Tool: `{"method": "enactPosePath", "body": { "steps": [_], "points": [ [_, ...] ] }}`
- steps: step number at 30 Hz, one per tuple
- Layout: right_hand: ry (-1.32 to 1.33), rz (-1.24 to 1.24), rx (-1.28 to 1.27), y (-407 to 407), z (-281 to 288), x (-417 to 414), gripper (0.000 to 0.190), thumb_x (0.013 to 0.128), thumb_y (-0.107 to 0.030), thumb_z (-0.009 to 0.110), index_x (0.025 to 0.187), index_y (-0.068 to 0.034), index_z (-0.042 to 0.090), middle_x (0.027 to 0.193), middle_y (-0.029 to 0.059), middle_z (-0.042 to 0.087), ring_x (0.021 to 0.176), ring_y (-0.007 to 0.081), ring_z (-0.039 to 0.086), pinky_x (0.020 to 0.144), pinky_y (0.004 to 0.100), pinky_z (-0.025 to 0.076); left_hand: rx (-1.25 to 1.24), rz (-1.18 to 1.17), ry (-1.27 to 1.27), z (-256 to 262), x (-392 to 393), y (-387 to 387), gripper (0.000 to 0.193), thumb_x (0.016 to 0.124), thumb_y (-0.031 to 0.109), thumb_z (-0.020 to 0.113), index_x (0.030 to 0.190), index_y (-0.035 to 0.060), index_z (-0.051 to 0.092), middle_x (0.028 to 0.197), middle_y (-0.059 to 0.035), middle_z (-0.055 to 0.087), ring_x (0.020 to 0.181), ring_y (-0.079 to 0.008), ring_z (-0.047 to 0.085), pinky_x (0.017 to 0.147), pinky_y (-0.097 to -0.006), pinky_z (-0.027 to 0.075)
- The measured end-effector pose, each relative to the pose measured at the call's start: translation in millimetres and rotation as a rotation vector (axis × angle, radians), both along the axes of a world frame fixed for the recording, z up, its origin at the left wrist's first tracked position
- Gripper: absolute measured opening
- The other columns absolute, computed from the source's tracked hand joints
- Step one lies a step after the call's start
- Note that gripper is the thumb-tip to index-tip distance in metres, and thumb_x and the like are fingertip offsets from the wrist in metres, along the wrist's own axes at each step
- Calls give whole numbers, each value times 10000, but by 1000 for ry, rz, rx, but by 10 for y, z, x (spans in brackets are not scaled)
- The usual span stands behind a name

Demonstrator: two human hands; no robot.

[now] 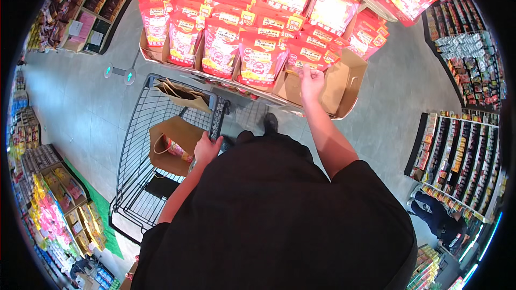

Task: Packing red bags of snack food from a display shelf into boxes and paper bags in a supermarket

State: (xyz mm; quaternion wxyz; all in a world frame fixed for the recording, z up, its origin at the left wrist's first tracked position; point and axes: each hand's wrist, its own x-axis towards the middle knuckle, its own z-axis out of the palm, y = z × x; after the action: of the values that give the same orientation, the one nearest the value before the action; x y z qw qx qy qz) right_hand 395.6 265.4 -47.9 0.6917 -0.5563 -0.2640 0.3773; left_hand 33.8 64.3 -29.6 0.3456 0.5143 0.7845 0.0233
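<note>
My right hand (312,82) reaches into the cardboard display tray and touches the lower edge of a red snack-type pouch (309,54), fingers bent against it; how firm the hold is does not show. Rows of like red pouches (262,58) stand to its left and behind. The tray (342,82) has a bare compartment at its right end. My left hand (206,149) rests at the side of the shopping cart (135,137), by the rim of an upright brown paper bag (177,129) holding a red and pink package (175,149). Its grip is partly hidden.
Folded paper bags (183,96) lie at the cart's far end. Stocked shelves (451,149) line the right, with a person (439,221) beside them. More display bins (64,185) stand at the left. Grey floor (92,104) shows around the cart.
</note>
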Motion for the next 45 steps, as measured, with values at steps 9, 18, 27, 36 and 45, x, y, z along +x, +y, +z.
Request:
{"method": "enactPosePath", "body": {
  "steps": [9,18,27,36,45],
  "points": [
    [624,90,-498,191,264,-313,608,1078,-532,269,1305,10,427,1345,251,576,1278,405,534,1147,513,364,-54,16,-9,85,61,19,517,837,535,720,1033,78,579,853,-85,742,886,-349,723,780,-503,552],
    [-108,158,-511,-58,201,123,543,966,-408,667,1235,39,516,1104,153,687,878,251,696,744,388,578,-35,26,-46,30,46,18,537,835,525,721,1081,70,580,863,-92,745,886,-352,723,791,-508,552],
    [-213,153,-315,-79,477,374,268,967,-210,701,1095,-4,589,806,99,684,593,148,647,525,281,551,-35,20,-34,7,29,16,589,833,551,709,1128,59,574,870,-100,748,890,-352,724,800,-499,556],
    [-123,175,-418,-33,476,462,295,1028,-323,602,1086,-35,585,826,129,717,667,165,686,600,283,555,-35,22,-38,21,29,5,588,837,539,710,1131,48,579,875,-98,752,903,-345,724,801,-495,554],
    [-164,217,-345,-5,347,559,285,1031,-312,594,1112,-39,584,818,94,699,693,158,677,608,269,542,-13,12,-55,37,41,9,564,839,535,709,1080,43,576,867,-104,749,893,-357,723,799,-499,554]
  ]
}}
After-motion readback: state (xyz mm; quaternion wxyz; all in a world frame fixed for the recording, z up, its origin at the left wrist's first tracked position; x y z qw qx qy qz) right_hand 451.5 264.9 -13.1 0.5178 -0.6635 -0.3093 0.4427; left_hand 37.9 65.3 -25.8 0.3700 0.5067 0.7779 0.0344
